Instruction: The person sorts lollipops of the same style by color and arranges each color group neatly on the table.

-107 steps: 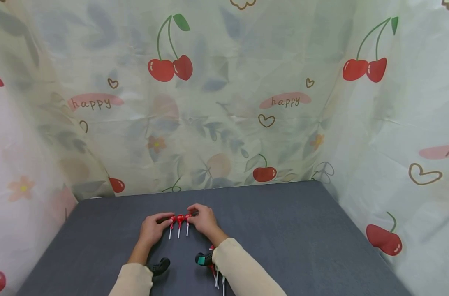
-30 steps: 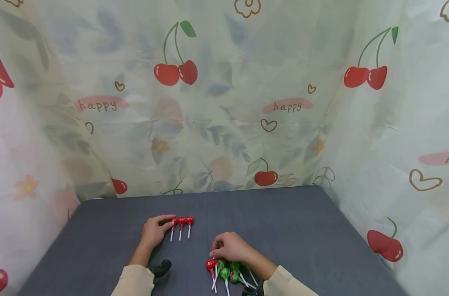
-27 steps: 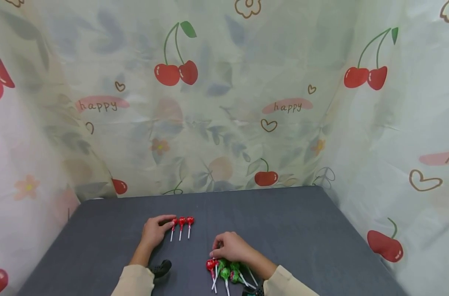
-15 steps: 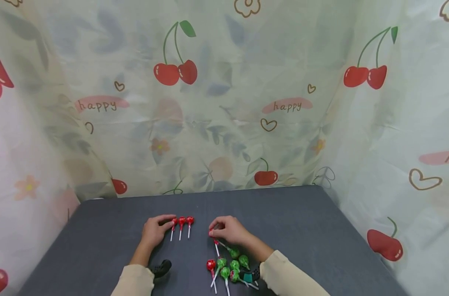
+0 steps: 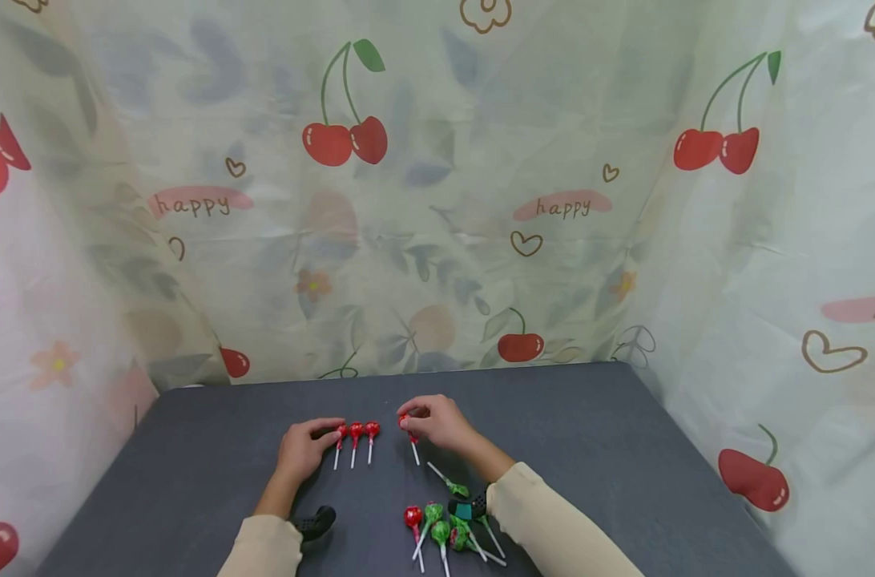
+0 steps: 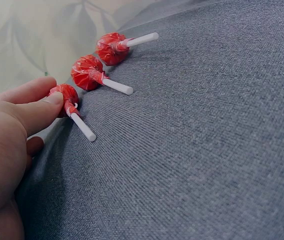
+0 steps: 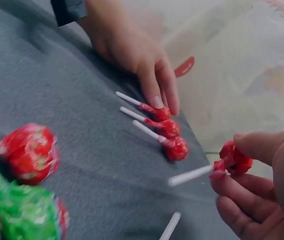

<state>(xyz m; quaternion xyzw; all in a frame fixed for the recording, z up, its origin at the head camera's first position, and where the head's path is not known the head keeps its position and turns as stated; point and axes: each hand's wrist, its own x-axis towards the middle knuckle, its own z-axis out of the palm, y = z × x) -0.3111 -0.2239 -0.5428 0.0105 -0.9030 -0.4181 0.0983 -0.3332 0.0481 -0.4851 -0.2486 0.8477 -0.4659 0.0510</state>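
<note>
Three red-wrapped lollipops (image 5: 356, 431) lie in a row on the dark cloth, white sticks toward the person. My left hand (image 5: 300, 454) pinches the wrapped head of the leftmost lollipop (image 6: 67, 99) between thumb and forefinger. To the right of that row, my right hand (image 5: 448, 425) grips another red lollipop (image 7: 230, 159) by its head, the stick jutting out free. In the right wrist view this lollipop looks raised off the cloth. Nearer the person lies a loose pile with a red lollipop (image 5: 413, 518) and several green lollipops (image 5: 441, 532), partly hidden under the right wrist.
One green lollipop (image 5: 457, 487) lies apart, just beyond the pile and below the right forearm. The grey-covered table (image 5: 589, 465) meets a printed curtain (image 5: 437, 264) at its back and sides. Black wrist cameras (image 5: 315, 522) stick out from both wrists.
My right hand has left the three-lollipop row, taken a red lollipop from the pile and carried it forward and left. One green lollipop has shifted away from the pile. The left hand stays put.
</note>
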